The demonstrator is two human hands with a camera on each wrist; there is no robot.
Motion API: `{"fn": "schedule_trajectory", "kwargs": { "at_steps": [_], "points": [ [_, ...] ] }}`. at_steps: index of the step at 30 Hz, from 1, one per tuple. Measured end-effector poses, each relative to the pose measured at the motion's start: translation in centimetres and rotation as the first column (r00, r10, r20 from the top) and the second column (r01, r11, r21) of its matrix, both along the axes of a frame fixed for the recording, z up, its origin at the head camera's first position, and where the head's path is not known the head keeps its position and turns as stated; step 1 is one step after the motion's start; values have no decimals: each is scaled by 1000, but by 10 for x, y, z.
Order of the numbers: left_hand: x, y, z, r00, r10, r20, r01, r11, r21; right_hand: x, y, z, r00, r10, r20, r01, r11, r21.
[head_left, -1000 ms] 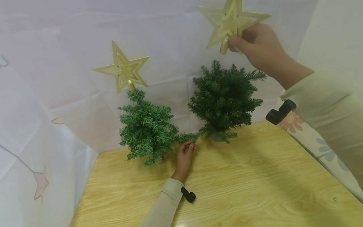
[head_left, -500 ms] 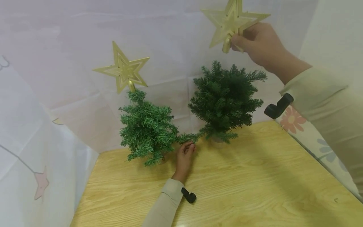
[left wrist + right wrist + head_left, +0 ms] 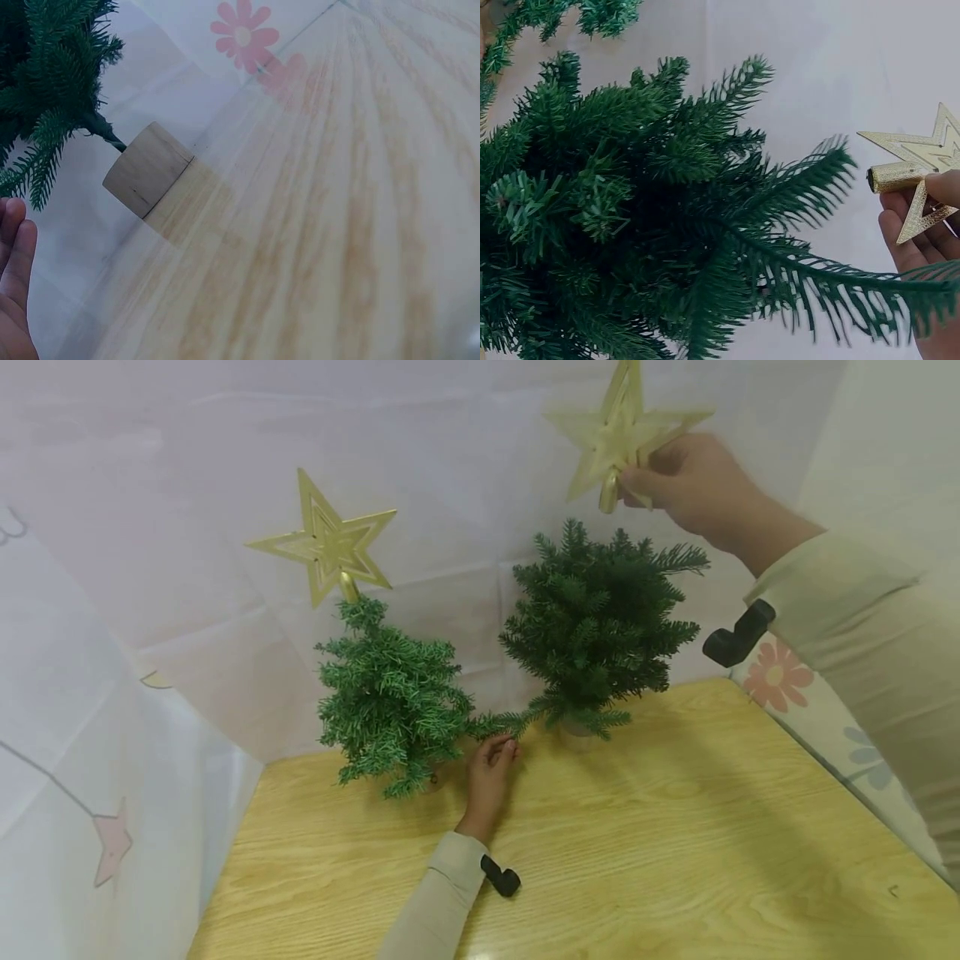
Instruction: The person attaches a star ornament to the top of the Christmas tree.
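Note:
My right hand [image 3: 701,485] pinches a gold star tree topper [image 3: 621,431] near its hollow socket, above the darker Christmas tree [image 3: 600,618]. In the right wrist view the socket [image 3: 896,177] points left, towards that tree's upper branches, apart from them. My left hand [image 3: 489,781] is low between the two trees, its fingertips pinching a thin green branch [image 3: 495,724]; the exact contact is partly hidden. The left wrist view shows only part of its fingers [image 3: 16,244], beside needles. A lighter green Christmas tree [image 3: 390,702] bears another gold star topper [image 3: 326,543], tilted left.
Both trees stand at the back of a wood-grain table [image 3: 637,843], near a pale cloth backdrop [image 3: 450,468]. The darker tree has a round wooden base [image 3: 148,169]. A flower-patterned cloth [image 3: 780,675] hangs past the table's right edge.
My right hand has moved the star topper slightly right, and over the last half second a little down. My left hand and both trees stay in place.

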State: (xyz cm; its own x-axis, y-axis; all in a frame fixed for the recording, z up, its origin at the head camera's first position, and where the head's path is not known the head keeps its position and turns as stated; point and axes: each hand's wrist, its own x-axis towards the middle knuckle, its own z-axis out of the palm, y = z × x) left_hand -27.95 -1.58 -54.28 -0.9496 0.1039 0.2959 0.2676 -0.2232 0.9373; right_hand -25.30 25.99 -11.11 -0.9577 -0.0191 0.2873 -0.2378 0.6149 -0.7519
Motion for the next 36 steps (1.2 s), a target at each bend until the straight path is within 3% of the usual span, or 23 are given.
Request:
{"fn": "schedule_trajectory", "kwargs": {
  "at_steps": [10, 18, 24, 31, 36],
  "points": [
    [2, -3, -2, 1000, 10, -2, -10, 1000, 21, -7, 1, -10, 999, 32, -9, -31, 994, 109],
    [3, -4, -1, 1000, 19, -8, -19, 1000, -19, -14, 13, -11, 998, 67, -12, -67, 998, 20],
    [3, -2, -2, 1000, 6, 1, -6, 1000, 13, -15, 16, -19, 996, 87, 28, -90, 990, 106],
    [6, -2, -4, 1000, -3, -13, 4, 1000, 24, -18, 17, -27, 982, 172, 71, -177, 983, 56],
    [5, -2, -1, 1000, -12, -25, 12, 1000, 11, -18, 15, -25, 985, 157, 74, -163, 983, 88]
  ]
}}
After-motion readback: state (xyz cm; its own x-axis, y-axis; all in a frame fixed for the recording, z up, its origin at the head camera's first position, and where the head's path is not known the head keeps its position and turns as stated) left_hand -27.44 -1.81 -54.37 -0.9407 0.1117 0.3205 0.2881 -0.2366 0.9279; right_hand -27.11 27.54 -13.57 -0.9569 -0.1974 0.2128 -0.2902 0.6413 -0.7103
